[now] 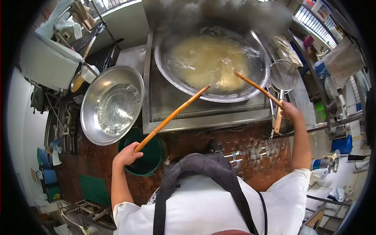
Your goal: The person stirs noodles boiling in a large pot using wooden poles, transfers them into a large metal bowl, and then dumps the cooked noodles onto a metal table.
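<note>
My left hand [127, 154] is closed round the lower end of a long wooden stick [172, 115], whose far tip reaches over the near rim of a big steaming pot [184, 88]. In my right hand [291, 111] is a second wooden stick [258, 87], slanting leftward with its tip in the pot. Yellowish, bubbling liquid [207, 55] fills the pot, and pale stuff shows in it near the tips. Close beside my right hand lies a round wire strainer [283, 76] with a wooden handle, on the counter right of the pot.
A wide metal basin [92, 117] with clear liquid stands left of the stove [188, 122]. Below it on the brick floor [196, 145] is a green bucket [150, 166]. Steam hides the pot's far side. Shelves with utensils line the right wall.
</note>
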The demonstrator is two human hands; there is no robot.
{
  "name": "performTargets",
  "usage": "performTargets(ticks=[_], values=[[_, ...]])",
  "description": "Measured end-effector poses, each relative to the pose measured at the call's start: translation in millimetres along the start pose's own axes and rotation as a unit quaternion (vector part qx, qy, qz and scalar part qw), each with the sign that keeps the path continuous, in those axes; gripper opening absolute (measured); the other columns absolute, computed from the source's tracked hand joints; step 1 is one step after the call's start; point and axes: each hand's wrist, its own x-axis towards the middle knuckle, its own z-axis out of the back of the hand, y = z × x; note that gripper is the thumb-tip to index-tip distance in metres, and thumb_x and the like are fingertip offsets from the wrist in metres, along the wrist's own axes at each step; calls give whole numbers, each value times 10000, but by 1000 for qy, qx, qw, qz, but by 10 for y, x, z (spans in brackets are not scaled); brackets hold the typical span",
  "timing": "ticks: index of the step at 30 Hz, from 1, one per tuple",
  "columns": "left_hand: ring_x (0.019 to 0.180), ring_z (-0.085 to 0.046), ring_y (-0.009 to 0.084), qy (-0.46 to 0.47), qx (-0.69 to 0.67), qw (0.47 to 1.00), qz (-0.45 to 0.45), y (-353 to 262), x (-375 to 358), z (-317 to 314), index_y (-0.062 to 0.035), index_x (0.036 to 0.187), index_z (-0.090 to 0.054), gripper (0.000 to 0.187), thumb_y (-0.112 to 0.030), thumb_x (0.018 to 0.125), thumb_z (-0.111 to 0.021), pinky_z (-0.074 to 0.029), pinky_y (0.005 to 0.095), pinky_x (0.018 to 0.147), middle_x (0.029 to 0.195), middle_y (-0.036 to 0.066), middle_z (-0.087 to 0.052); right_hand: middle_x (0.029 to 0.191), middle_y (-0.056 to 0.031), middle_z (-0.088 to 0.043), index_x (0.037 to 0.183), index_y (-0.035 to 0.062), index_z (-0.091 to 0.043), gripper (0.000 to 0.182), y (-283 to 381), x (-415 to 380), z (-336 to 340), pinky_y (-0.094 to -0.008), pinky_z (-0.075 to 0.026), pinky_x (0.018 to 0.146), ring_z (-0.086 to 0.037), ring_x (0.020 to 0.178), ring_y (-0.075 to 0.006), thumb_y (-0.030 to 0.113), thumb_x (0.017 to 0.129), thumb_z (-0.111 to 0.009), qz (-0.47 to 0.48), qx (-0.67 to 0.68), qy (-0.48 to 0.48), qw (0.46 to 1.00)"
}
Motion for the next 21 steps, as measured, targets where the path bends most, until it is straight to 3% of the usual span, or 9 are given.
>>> performTargets(ticks=[2, 5, 6, 9, 10, 15, 16, 19, 21], values=[[840, -571, 183, -16, -45, 999, 2, 224, -218, -64, -37, 1229, -554, 418, -216, 893, -726, -476, 325, 799, 908, 72, -600, 988, -244, -659, 1048, 7, -573, 303, 271, 178, -340, -479, -507, 825, -635, 976, -420, 140, 817, -718, 33, 18, 14, 999], [861, -528, 140, -37, -136, 990, 23, 426, -401, -258, -39, 1244, -559, 390, -184, 912, -703, -456, 294, 811, 930, 30, -571, 1021, -232, -663, 1059, 6, -578, 326, 979, 446, -708, -460, -506, 844, -641, 996, -392, 168, 827, -739, 42, 72, 29, 996], [731, -527, 148, -60, -146, 987, -2, 505, -425, -343, -32, 1188, -560, 352, -230, 928, -690, -463, 292, 701, 806, 21, -544, 1017, -232, -665, 1063, 3, -581, 326, 1170, 534, -810, -460, -506, 848, -642, 993, -389, 173, 831, -734, 52, 100, 28, 993], [623, -492, 118, -39, -217, 973, 74, 289, -587, -335, -36, 1130, -568, 299, -247, 944, -668, -430, 277, 586, 722, -4, -505, 997, -235, -670, 1072, -9, -588, 329, 1606, 803, -1114, -455, -504, 844, -647, 969, -380, 185, 841, -721, 82, 195, 11, 977], [530, -448, 104, -49, -263, 961, 63, 369, -535, -432, -43, 1077, -561, 268, -265, 956, -651, -383, 292, 492, 667, -17, -465, 988, -235, -669, 1071, -9, -588, 328, 1743, 836, -1095, -455, -501, 833, -647, 956, -379, 194, 849, -717, 93, 199, 14, 975], [573, -514, 152, -136, -169, 976, 7, 517, -184, -765, -47, 1049, -537, 293, -276, 932, -677, -422, 316, 540, 703, 48, -527, 964, -235, -664, 1062, -8, -585, 326, 2297, 879, -779, -456, -482, 789, -639, 901, -370, 242, 891, -707, 116, 219, 35, 968], [593, -532, 169, -156, -135, 978, -6, 446, -136, -790, -45, 1046, -533, 305, -277, 923, -688, -438, 328, 562, 716, 64, -542, 957, -236, -660, 1071, -6, -578, 358, 2294, 949, -761, -460, -478, 774, -632, 881, -366, 302, 925, -688, 115, 221, 53, 967], [719, -587, 234, -115, -191, 971, 83, 79, -100, -735, -35, 1053, -528, 343, -276, 896, -716, -475, 352, 690, 792, 116, -588, 951, -228, -659, 1088, 4, -578, 382, 2207, 932, -436, -464, -479, 769, -626, 872, -366, 342, 937, -673, 153, 168, 46, 973], [796, -602, 244, -158, -115, 980, 33, 22, 3, -782, -25, 1089, -530, 370, -266, 888, -726, -486, 357, 775, 847, 121, -609, 965, -213, -665, 1083, 42, -579, 354, 1963, 927, -155, -477, -487, 780, -629, 913, -380, 354, 939, -667, 143, 102, 52, 983]])
